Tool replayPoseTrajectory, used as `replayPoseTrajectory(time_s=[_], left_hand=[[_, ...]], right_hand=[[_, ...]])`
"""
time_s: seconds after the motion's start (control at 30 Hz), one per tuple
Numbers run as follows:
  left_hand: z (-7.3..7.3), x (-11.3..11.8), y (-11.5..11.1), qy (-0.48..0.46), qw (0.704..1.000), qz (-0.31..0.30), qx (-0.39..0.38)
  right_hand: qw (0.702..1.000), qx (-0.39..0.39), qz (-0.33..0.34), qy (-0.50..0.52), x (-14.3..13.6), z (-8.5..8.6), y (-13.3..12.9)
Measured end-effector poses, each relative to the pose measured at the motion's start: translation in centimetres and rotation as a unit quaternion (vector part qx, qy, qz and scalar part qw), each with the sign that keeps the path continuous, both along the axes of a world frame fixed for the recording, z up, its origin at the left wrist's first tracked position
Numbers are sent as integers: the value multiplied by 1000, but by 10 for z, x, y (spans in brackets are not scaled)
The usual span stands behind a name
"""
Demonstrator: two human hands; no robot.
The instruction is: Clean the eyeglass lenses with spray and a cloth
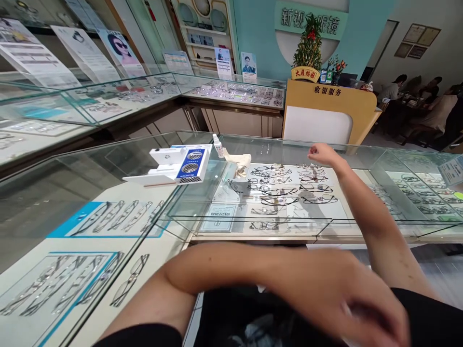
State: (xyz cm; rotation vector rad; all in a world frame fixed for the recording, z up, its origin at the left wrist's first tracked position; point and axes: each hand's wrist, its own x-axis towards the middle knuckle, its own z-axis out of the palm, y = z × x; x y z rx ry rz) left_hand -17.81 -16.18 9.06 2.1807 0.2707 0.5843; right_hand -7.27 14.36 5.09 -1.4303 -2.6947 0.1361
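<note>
Many eyeglasses are lying in the glass case; R hand, loosely curled in, is hovering nr its far edge; L hand is blurring, can't tell grip. Prob. reaching; next move's likely needing an opened R hand.

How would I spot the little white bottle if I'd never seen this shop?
Find the glass counter in front of the person. On its top, look between the blue-and-white box and the crumpled cream cloth. The white bottle is slim with a narrow top, neither boxy nor limp.
</note>
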Motion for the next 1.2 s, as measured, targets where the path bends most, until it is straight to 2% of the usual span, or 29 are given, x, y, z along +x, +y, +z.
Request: replayPoseTrajectory(time_s=[0.03,0.07,0.1,0.17,0.2,0.23,0.27,0.4,0.5,0.57,0.67,0.73,0.8,0.87,0.9,0.97,1.07,1.13,1.2], left_hand=[[-2,-12,12,14,1000,9,2],[-7,-27,25,49,995,89,12],[-12,-44,38,104,975,192,39],[-26,-77,66,251,903,335,96],[-34,-91,79,315,868,370,106],[-41,-102,90,357,848,379,104],[-48,-110,100,381,840,375,92],[-73,-119,117,378,855,352,57],[-83,-117,120,342,874,340,53],[-84,-120,121,311,895,317,34],[-75,-132,125,269,931,245,-39],[-64,-144,129,243,943,208,-88],[-55,-157,133,192,952,200,-127],[-51,-168,138,96,955,239,-145],[-52,-171,140,37,949,274,-148],[-60,-176,145,-79,917,360,-154],[-76,-175,151,-219,834,468,-196],[-85,-173,153,-279,782,501,-246],[-90,-169,153,-307,757,507,-274]], right_hand=[[1000,8,5,30,-2,3,-4],[997,15,14,73,-4,4,-8],[991,20,27,129,-8,5,-12],[966,18,61,251,-17,5,-21],[950,11,80,302,-22,5,-26],[936,3,96,339,-28,4,-31],[924,-4,109,367,-34,3,-36],[900,-5,131,415,-54,-3,-56],[894,10,92,439,-56,-12,-63],[883,30,60,465,-51,-19,-63],[855,60,36,514,-40,-24,-57],[839,70,21,539,-34,-25,-54],[831,69,7,552,-33,-24,-55],[827,59,8,559,-35,-23,-59],[828,50,15,559,-38,-23,-63],[831,25,33,555,-45,-24,-71],[838,-21,64,541,-57,-26,-86],[841,-56,84,532,-65,-29,-94],[840,-96,100,525,-70,-32,-102]])
